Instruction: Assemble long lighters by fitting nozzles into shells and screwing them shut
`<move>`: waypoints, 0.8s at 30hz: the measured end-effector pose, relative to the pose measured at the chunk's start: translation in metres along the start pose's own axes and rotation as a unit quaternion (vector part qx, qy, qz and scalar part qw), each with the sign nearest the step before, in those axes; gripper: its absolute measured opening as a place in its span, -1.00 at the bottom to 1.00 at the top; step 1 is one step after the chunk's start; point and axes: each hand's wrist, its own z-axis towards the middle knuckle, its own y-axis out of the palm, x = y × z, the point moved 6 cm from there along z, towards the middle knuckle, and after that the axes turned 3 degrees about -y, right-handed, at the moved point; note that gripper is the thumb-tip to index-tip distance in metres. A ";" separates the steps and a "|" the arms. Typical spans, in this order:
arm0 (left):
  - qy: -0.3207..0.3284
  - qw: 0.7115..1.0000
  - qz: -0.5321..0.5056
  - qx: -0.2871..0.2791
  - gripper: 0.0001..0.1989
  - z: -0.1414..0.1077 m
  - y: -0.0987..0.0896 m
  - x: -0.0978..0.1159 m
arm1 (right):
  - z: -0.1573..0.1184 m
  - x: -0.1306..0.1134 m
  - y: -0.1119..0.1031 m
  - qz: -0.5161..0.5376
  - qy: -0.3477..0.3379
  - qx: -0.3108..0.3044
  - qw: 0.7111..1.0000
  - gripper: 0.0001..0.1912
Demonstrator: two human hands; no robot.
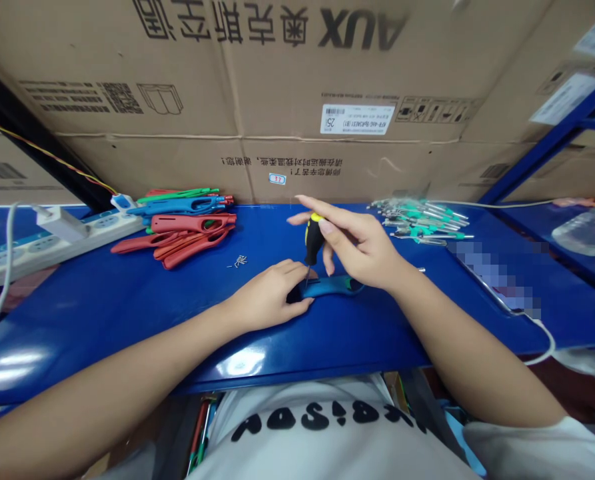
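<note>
Carton (277, 120) stood behind the tabletop (142, 320)'s far edge. Power strip (37, 255) sat far-left corner, stacked casings (192, 223) right of it. Loose screws (240, 261) lay between stack and single casing (330, 287), screwdriver (314, 241) above that. Rods (422, 220) far right, phone (492, 277) nearer front.

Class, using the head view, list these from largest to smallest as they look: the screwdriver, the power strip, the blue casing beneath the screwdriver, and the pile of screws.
1. Power strip
2. Screwdriver and blue casing: too alike to rank, both partly hidden
3. Pile of screws
</note>
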 end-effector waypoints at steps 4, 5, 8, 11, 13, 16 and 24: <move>0.002 1.000 0.003 0.000 -0.69 0.000 0.000 0.000 | 0.001 -0.002 -0.006 -0.034 -0.020 0.035 0.999 -0.68; 0.003 1.000 0.003 0.000 -0.69 0.000 0.000 0.000 | 0.001 -0.003 -0.008 -0.067 -0.033 0.050 0.996 -0.69; 0.005 1.000 0.002 0.001 -0.69 0.001 0.001 0.000 | 0.000 -0.004 -0.007 -0.086 -0.038 0.044 0.995 -0.67; 0.005 1.000 0.005 0.001 -0.70 0.001 0.001 0.000 | 0.000 0.001 -0.001 -0.005 -0.003 0.002 1.000 -0.59; 0.003 1.000 0.009 0.000 -0.70 0.001 0.001 0.000 | 0.000 0.002 -0.002 -0.004 -0.001 0.010 1.000 -0.62; 0.002 1.000 0.015 -0.002 -0.69 0.000 0.001 0.000 | 0.000 -0.001 -0.009 -0.098 -0.033 0.060 0.993 -0.68; 0.002 1.000 0.002 0.005 -0.69 0.001 0.000 0.000 | 0.002 -0.001 0.000 -0.003 -0.019 -0.025 1.000 -0.61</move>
